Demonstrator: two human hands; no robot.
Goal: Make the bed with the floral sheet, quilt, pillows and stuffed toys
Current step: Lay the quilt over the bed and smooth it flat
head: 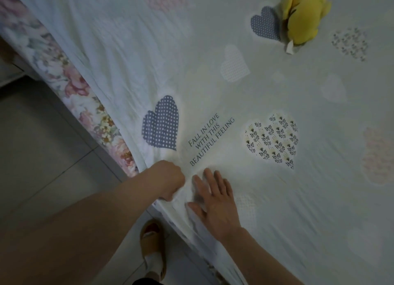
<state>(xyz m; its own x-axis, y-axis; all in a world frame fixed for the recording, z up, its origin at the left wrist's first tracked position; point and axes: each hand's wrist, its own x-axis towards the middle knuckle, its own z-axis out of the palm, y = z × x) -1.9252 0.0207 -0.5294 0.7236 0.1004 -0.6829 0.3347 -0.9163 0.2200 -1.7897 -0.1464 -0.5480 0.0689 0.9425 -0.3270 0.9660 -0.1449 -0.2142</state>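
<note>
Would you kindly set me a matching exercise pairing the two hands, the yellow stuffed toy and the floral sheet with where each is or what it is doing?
Column one:
1. left hand
2. right hand
3. yellow stuffed toy
4. floral sheet

Column two:
A. lies on the quilt at the top right of the view
B. rests flat on the quilt, fingers spread
C. shows at the left, below the quilt's edge
D. grips the quilt's edge in curled fingers

Pairs: 1-D, 2-B, 3-A, 4-C
</note>
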